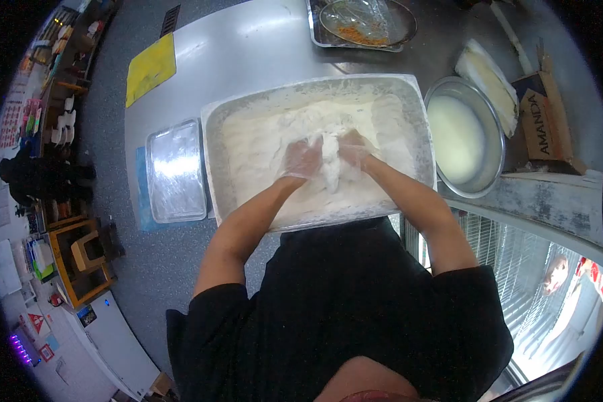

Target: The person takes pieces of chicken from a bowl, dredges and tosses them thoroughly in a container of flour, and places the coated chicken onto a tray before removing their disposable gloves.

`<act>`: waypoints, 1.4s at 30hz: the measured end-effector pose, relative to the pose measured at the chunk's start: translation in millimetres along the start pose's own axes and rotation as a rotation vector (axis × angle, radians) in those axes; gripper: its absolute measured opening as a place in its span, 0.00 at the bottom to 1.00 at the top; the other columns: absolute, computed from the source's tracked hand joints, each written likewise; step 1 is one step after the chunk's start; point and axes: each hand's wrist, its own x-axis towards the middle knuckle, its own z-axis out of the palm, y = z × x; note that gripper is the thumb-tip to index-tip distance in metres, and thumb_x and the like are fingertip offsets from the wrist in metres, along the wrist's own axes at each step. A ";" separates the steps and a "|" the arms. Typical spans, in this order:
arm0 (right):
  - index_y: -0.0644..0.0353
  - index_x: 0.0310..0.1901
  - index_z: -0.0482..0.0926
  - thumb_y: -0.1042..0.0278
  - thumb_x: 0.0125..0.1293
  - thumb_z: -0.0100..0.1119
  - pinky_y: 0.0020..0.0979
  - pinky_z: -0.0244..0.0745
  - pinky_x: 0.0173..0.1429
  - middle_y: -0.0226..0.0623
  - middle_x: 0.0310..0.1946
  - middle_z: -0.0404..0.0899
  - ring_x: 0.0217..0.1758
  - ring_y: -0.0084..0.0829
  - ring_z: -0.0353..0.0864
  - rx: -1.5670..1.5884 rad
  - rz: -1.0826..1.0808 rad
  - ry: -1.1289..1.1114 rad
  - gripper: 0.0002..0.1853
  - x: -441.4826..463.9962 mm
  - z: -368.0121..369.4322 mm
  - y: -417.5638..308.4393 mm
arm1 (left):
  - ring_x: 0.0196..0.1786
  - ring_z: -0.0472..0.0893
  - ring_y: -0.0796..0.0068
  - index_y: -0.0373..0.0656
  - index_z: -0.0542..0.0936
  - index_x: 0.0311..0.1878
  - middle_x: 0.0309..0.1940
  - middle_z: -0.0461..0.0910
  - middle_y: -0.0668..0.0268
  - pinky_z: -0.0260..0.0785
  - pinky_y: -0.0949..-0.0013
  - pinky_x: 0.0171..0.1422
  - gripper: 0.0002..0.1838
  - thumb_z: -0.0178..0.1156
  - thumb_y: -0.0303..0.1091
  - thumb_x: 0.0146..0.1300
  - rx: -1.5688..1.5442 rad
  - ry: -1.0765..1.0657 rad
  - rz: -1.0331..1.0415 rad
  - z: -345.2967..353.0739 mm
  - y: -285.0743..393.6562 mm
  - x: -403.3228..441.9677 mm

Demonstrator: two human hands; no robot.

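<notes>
A large rectangular tub (217, 144) holds a deep bed of white flour (254, 141). Near its middle lies a flour-coated piece (331, 163), long and narrow. My left hand (304, 157), in a clear plastic glove dusted with flour, is at the left side of this piece. On the other side is my right hand (353, 147), gloved the same way. The fingers of both hands are sunk in or covered by flour, so their grip cannot be made out.
Right of the tub stands a steel bowl (496, 144) of pale liquid, with a cardboard box (543, 120) beyond. A lidded tray (175, 171) lies left, a yellow sheet (151, 67) farther back. Another metal tray (315, 33) is behind. A person (40, 177) stands far left.
</notes>
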 end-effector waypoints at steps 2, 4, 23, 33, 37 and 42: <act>0.59 0.37 0.77 0.59 0.60 0.50 0.36 0.71 0.42 0.39 0.35 0.78 0.39 0.29 0.77 -0.065 -0.016 0.035 0.13 -7.0 -10.6 -18.0 | 0.35 0.75 0.42 0.37 0.78 0.36 0.30 0.76 0.43 0.66 0.50 0.43 0.21 0.48 0.48 0.59 -0.080 -0.023 0.018 -8.8 -3.0 2.6; 0.60 0.42 0.76 0.63 0.59 0.49 0.36 0.69 0.44 0.41 0.39 0.77 0.44 0.32 0.76 -0.605 -0.109 0.087 0.14 -10.9 -21.4 -31.5 | 0.36 0.75 0.46 0.40 0.77 0.40 0.32 0.77 0.47 0.66 0.53 0.42 0.15 0.47 0.41 0.61 0.459 -0.026 0.364 -13.5 -15.9 11.8; 0.62 0.52 0.70 0.64 0.68 0.40 0.27 0.68 0.54 0.39 0.48 0.74 0.49 0.27 0.73 0.198 -0.194 -0.064 0.16 -23.7 -41.9 -30.4 | 0.64 0.60 0.60 0.42 0.61 0.63 0.62 0.61 0.55 0.50 0.63 0.68 0.24 0.40 0.37 0.64 0.074 -0.177 0.443 -35.4 -77.6 29.0; 0.63 0.50 0.72 0.66 0.66 0.45 0.28 0.71 0.52 0.38 0.44 0.76 0.47 0.27 0.75 0.241 0.194 -0.409 0.15 -35.5 -48.5 28.2 | 0.64 0.60 0.52 0.54 0.49 0.68 0.64 0.55 0.46 0.47 0.62 0.69 0.35 0.27 0.63 0.63 -0.054 -0.659 0.114 -18.8 -88.8 -7.9; 0.61 0.50 0.73 0.66 0.65 0.46 0.28 0.73 0.50 0.37 0.43 0.77 0.46 0.26 0.76 0.983 0.244 -0.466 0.14 -41.4 -13.1 -27.8 | 0.62 0.62 0.49 0.59 0.48 0.69 0.61 0.60 0.45 0.47 0.61 0.68 0.27 0.30 0.50 0.67 -0.194 -0.455 0.361 27.0 -67.4 -11.0; 0.60 0.52 0.71 0.65 0.65 0.47 0.27 0.74 0.49 0.35 0.45 0.75 0.45 0.25 0.76 1.115 -0.039 -0.497 0.16 -30.7 12.4 -5.7 | 0.53 0.70 0.53 0.56 0.61 0.63 0.51 0.70 0.49 0.57 0.60 0.61 0.21 0.38 0.39 0.66 0.209 -0.229 0.339 44.8 -56.3 -4.1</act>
